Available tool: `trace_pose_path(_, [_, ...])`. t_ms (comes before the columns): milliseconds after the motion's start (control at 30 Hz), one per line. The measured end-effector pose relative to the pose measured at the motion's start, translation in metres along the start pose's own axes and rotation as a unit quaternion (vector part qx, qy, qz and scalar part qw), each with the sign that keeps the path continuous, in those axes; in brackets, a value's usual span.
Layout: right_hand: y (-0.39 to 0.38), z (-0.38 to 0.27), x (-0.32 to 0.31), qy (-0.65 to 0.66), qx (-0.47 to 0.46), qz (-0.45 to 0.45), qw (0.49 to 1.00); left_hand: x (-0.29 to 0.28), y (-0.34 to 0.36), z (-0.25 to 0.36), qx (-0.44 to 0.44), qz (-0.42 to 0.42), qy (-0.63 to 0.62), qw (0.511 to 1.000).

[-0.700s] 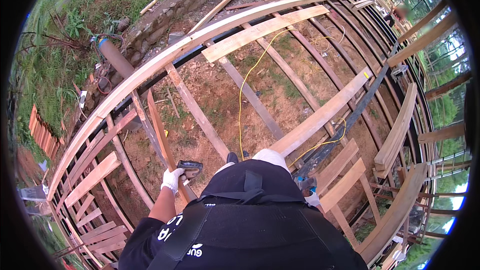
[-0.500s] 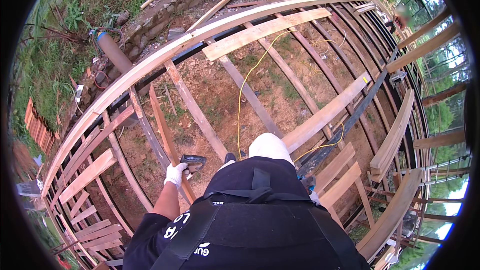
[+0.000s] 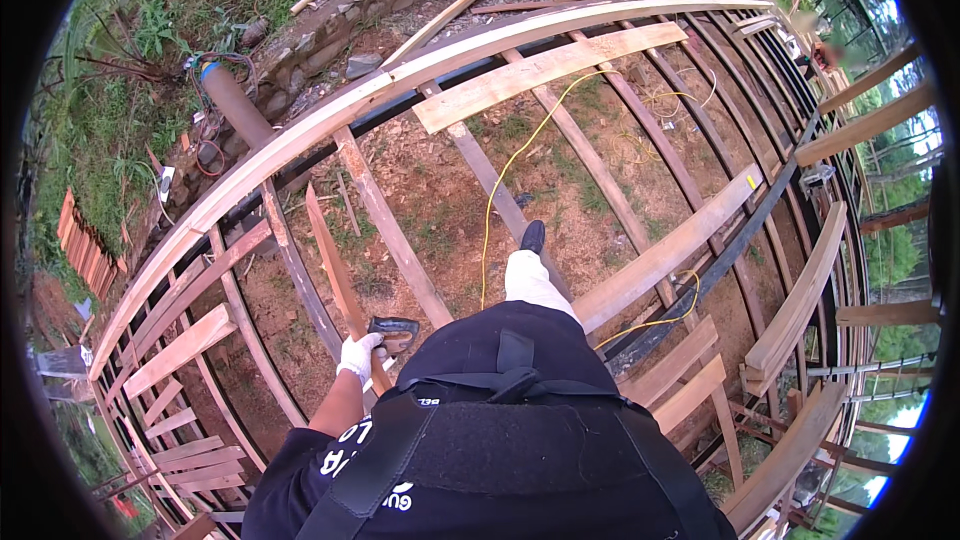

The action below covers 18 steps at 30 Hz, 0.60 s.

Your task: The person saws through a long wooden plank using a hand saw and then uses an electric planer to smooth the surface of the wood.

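My left hand [image 3: 357,356], in a white glove, is closed around a long narrow brown wooden board [image 3: 338,278]. The board slants past my left side, its far end pointing ahead over the floor frame. Right beside the gloved fingers is a dark tool with a looped handle [image 3: 394,330]; its exact kind is unclear, and whether the hand also grips it is hard to see. My right hand is hidden behind my body.
Below me, spaced joists [image 3: 395,225] cross gaps above bare soil. My dark shoe [image 3: 533,237] is ahead on a joist. A yellow cord [image 3: 497,185] trails across the frame. Loose planks [image 3: 550,70] lie over the joists, and a long curved-looking beam [image 3: 420,70] edges the far side.
My foot and white-trousered leg have come forward into view. A bluish thing and a bit of white glove at my right side are no longer visible. The left hand keeps its hold.
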State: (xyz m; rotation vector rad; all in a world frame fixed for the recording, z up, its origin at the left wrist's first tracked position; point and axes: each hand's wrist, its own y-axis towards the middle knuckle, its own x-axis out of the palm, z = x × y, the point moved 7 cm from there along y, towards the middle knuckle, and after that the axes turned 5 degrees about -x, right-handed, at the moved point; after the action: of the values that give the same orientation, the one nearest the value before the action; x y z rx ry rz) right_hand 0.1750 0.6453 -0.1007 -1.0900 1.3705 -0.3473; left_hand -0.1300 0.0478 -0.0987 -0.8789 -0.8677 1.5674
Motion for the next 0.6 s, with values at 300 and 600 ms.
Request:
trace_pose_path(300, [0.127, -0.059, -0.062, 0.017, -0.004, -0.045, 0.999, 0.136, 0.033, 0.154, 0.045, 0.021, 0.016, 0.999])
trace_pose_path(600, [0.232, -0.183, -0.255, -0.006, -0.067, -0.004, 0.998, 0.291, 0.065, 0.287, 0.055, 0.005, -0.058, 0.997])
